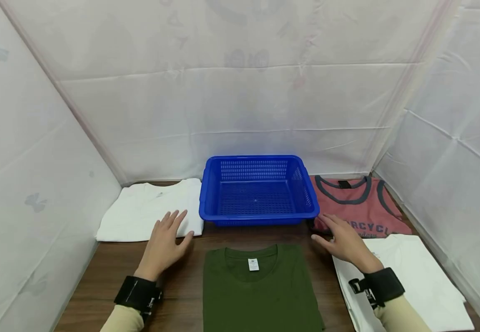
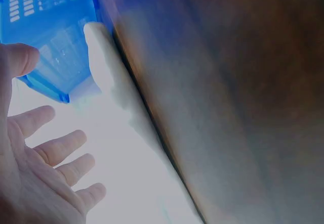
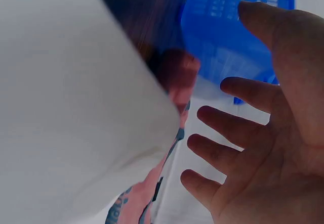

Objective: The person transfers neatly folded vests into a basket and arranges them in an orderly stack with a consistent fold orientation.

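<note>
My head view arrives bright and fairly crisp, its light diffuse, soft shadows falling on the tabletop; in my left wrist view, the white shirt glares nearly featureless and the tabletop smears; in my right wrist view, the right hand looks dim, the nearest white cloth blurred.

Fingers parted, left and right

The left hand shows its back, fingers loosely extended, thumb held apart on their inner side. The right hand shows its back too, angled inward, thumb nearer the body than its fingers. Wrists and sleeved forearms lie behind the fingers.
</note>
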A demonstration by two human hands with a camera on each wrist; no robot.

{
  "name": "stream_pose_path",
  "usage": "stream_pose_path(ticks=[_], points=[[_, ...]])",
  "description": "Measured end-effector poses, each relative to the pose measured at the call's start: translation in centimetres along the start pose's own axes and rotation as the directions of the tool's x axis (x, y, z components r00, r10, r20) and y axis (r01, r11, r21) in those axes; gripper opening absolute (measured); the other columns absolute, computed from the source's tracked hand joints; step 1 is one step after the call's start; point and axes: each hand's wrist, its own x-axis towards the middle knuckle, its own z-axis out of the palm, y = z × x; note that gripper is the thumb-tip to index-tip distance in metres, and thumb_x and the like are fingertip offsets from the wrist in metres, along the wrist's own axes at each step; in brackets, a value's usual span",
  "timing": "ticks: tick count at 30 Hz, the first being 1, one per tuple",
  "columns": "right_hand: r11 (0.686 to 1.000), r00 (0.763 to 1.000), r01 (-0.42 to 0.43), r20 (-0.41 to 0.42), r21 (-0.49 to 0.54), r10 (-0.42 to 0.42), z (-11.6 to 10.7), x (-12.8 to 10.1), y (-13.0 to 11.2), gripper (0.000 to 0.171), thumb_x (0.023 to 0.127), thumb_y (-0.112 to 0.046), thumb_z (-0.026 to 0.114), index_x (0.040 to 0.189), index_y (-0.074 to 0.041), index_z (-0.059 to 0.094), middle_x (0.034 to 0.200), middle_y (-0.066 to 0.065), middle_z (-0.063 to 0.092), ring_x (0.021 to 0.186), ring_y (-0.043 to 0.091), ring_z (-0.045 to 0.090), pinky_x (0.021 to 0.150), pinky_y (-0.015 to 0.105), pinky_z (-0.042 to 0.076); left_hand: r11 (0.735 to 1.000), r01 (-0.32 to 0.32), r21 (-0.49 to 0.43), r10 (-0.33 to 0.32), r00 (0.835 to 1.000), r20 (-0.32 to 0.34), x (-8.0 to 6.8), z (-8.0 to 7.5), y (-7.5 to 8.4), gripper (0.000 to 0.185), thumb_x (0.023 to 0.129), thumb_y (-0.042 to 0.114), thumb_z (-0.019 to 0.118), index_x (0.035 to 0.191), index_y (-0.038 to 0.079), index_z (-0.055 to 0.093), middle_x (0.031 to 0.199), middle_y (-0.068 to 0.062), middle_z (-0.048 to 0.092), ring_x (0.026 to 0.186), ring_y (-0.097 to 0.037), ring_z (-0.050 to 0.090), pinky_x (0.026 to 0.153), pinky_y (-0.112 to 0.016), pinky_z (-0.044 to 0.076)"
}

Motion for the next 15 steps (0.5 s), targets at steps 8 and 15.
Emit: stream_pose_path(ticks=[8, 15], points=[[0.995, 0.99, 0.057, 0.123, 0.079, -0.066, 0.8, -0.1, -2.0, 0.066, 0.097, -0.035, 0.073, 0.148, 0.002, 0.051, 0.144, 0.025, 0.055, 0.13, 0.045, 0.054, 0.101, 0.061, 0.047, 0.992, -0.117, -0.047, 0.114, 0.992, -0.052, -1.9, -0.4, 1.8, 0.054, 0.09, 0.029, 0.079, 0.133, 0.001, 0.065, 0.125, -0.022, 0.068, 0.111, -0.04, 0.066, 0.089, -0.059, 0.053], [0.997, 0.972, 0.049, 0.225, 0.064, -0.062, 1.4, 0.4, -3.4, 0.064, 0.096, -0.038, 0.074, 0.145, -0.001, 0.056, 0.14, 0.022, 0.059, 0.127, 0.045, 0.056, 0.1, 0.061, 0.047, 0.989, -0.055, -0.139, 0.077, 0.984, 0.162, -2.3, -0.1, 3.8, 0.055, 0.092, 0.037, 0.079, 0.135, 0.005, 0.066, 0.135, -0.018, 0.064, 0.124, -0.037, 0.06, 0.102, -0.055, 0.049]])
